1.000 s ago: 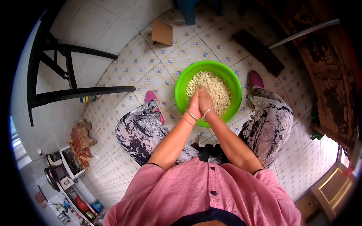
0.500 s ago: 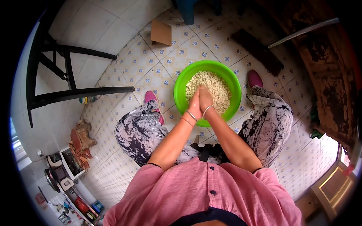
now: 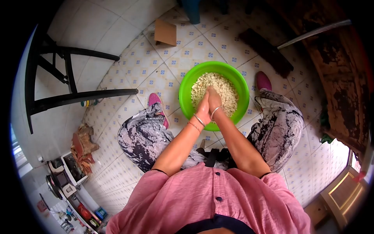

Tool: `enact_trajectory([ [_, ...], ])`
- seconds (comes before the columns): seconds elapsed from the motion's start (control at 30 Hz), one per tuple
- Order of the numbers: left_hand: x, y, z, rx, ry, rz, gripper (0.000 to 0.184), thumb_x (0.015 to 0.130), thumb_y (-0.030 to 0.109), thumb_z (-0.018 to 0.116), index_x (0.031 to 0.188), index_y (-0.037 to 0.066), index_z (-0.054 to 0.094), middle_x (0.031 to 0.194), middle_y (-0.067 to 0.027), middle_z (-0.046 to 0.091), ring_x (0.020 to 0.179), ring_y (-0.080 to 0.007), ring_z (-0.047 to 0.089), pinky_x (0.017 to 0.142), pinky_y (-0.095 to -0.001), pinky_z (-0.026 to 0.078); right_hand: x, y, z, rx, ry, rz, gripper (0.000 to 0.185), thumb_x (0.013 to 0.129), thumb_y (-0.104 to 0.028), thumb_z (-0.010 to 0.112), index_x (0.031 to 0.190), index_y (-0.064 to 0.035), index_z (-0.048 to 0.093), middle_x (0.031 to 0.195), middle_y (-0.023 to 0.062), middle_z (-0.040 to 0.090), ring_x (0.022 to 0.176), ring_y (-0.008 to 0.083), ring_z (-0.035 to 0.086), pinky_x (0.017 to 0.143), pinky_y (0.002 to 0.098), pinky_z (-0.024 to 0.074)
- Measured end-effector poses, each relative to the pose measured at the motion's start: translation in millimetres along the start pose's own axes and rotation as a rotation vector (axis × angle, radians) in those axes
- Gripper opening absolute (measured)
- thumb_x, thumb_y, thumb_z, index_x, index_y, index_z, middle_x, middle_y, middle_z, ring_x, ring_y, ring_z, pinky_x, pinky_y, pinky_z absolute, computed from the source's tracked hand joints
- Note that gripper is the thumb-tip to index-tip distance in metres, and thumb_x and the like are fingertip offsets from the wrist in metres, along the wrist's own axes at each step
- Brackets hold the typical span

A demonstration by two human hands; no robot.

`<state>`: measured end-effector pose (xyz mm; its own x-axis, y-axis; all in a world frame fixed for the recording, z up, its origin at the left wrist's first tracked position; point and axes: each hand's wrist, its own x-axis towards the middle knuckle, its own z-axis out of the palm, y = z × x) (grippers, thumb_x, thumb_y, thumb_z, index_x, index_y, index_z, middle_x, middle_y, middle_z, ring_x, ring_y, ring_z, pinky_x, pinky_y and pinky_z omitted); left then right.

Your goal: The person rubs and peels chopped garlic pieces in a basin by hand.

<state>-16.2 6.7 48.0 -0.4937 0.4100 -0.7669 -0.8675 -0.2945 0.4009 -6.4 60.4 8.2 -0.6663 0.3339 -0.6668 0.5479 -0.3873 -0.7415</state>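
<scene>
A round bright green basin [image 3: 243,86] stands on the floor between my feet. Pale, cream-coloured crumbly pieces [image 3: 228,90] fill much of it; their exact kind is too small to make out. Inside the basin, my left hand [image 3: 202,107] and my right hand [image 3: 215,100] are pressed palm to palm over the pieces, fingers pointing away from me. Both hands look closed against each other, and whatever lies between the palms is hidden. Thin bangles circle both wrists.
A brown cardboard piece [image 3: 165,32] stands near the wall. Black metal legs [image 3: 85,94] reach in from the left. A dark brush head [image 3: 265,51] with a metal handle lies at upper right, beside worn brown furniture [image 3: 333,74]. My pink shoes [image 3: 263,81] flank the basin.
The hands stay pressed together in the basin, with the right hand shifted slightly along the left. The whole view has moved only a little.
</scene>
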Motion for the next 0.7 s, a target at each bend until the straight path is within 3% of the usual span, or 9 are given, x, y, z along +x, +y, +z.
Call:
enact_trajectory([
  [0.03, -2, 7, 1, -0.037, 0.060, -0.096, 0.046, 0.093, 0.041, 0.033, 0.132, 0.015, 0.034, 0.129, -0.0011, 0.040, 0.113, -0.0167, 0.042, 0.092, -0.0298, 0.037, -7, 2, 4, -0.076, -0.006, -0.122, 0.052, 0.091, -0.035, 0.031, 0.121, 0.0063, 0.042, 0.127, 0.0215, 0.041, 0.121, 0.0298, 0.037, 0.102, 0.0294, 0.0250],
  [0.07, 2, 8, -3, -0.042, 0.059, -0.095, 0.046, 0.093, 0.041, 0.033, 0.132, 0.015, 0.034, 0.129, -0.0011, 0.040, 0.113, -0.0167, 0.042, 0.092, -0.0298, 0.037, -14, 4, 14, -0.200, -0.009, -0.269, 0.053, 0.090, -0.036, 0.024, 0.122, 0.0027, 0.043, 0.125, 0.0252, 0.042, 0.118, 0.0341, 0.039, 0.100, 0.0349, 0.0266],
  [0.23, 49, -15, -50, -0.086, -0.178, 0.156, 0.062, 0.087, 0.052, 0.040, 0.131, 0.009, 0.032, 0.128, -0.0075, 0.041, 0.113, -0.0192, 0.042, 0.092, -0.0340, 0.038, -15, 9, 13, -0.313, -0.019, -0.353, 0.055, 0.091, -0.035, 0.022, 0.130, 0.0021, 0.033, 0.134, 0.0235, 0.031, 0.127, 0.0328, 0.027, 0.105, 0.0325, 0.0182],
  [0.27, 47, -16, -56, -0.085, -0.118, -0.011, 0.048, 0.091, 0.044, 0.036, 0.128, 0.015, 0.037, 0.121, -0.0020, 0.046, 0.106, -0.0174, 0.046, 0.091, -0.0301, 0.039, -7, 7, 9, -0.308, -0.003, -0.340, 0.055, 0.091, -0.035, 0.022, 0.130, 0.0023, 0.033, 0.134, 0.0234, 0.031, 0.127, 0.0326, 0.027, 0.105, 0.0327, 0.0182],
  [0.37, 11, -11, -8, -0.046, -0.081, -0.052, 0.047, 0.091, 0.044, 0.036, 0.128, 0.014, 0.037, 0.122, -0.0031, 0.045, 0.107, -0.0183, 0.047, 0.091, -0.0310, 0.039, 10, 6, -6, -0.295, 0.032, -0.293, 0.056, 0.091, -0.036, 0.023, 0.130, 0.0027, 0.032, 0.134, 0.0231, 0.031, 0.127, 0.0319, 0.026, 0.105, 0.0334, 0.0182],
  [0.5, 27, -22, -32, 0.046, -0.154, 0.054, 0.054, 0.091, 0.042, 0.036, 0.137, 0.020, 0.019, 0.139, -0.0051, 0.026, 0.125, -0.0220, 0.028, 0.102, -0.0369, 0.027, 40, 20, -19, -0.345, 0.097, -0.322, 0.055, 0.091, -0.035, 0.026, 0.129, 0.0036, 0.034, 0.134, 0.0227, 0.031, 0.127, 0.0325, 0.026, 0.105, 0.0338, 0.0185],
  [0.53, 28, -22, -38, 0.299, -0.050, 0.177, 0.054, 0.092, 0.035, 0.036, 0.139, 0.023, 0.012, 0.144, -0.0048, 0.013, 0.130, -0.0231, 0.018, 0.104, -0.0426, 0.019, 51, 33, -29, -0.313, 0.163, -0.346, 0.054, 0.090, -0.034, 0.027, 0.127, 0.0045, 0.035, 0.133, 0.0230, 0.033, 0.125, 0.0336, 0.028, 0.104, 0.0346, 0.0203],
  [0.6, 35, -24, -55, 0.313, 0.106, 0.171, 0.054, 0.092, 0.031, 0.036, 0.139, 0.018, 0.013, 0.143, -0.0064, 0.016, 0.128, -0.0226, 0.022, 0.102, -0.0411, 0.023, 65, 49, -51, -0.287, 0.229, -0.370, 0.054, 0.090, -0.033, 0.028, 0.126, 0.0054, 0.037, 0.132, 0.0233, 0.034, 0.123, 0.0346, 0.031, 0.103, 0.0354, 0.0220],
  [0.7, 40, -33, -74, 0.259, 0.343, 0.096, 0.056, 0.089, 0.024, 0.038, 0.138, 0.013, 0.014, 0.140, -0.0087, 0.022, 0.125, -0.0240, 0.028, 0.099, -0.0403, 0.029, 63, 62, -75, -0.249, 0.372, -0.176, 0.053, 0.089, -0.033, 0.029, 0.124, 0.0052, 0.039, 0.129, 0.0227, 0.039, 0.119, 0.0358, 0.036, 0.100, 0.0360, 0.0263],
])
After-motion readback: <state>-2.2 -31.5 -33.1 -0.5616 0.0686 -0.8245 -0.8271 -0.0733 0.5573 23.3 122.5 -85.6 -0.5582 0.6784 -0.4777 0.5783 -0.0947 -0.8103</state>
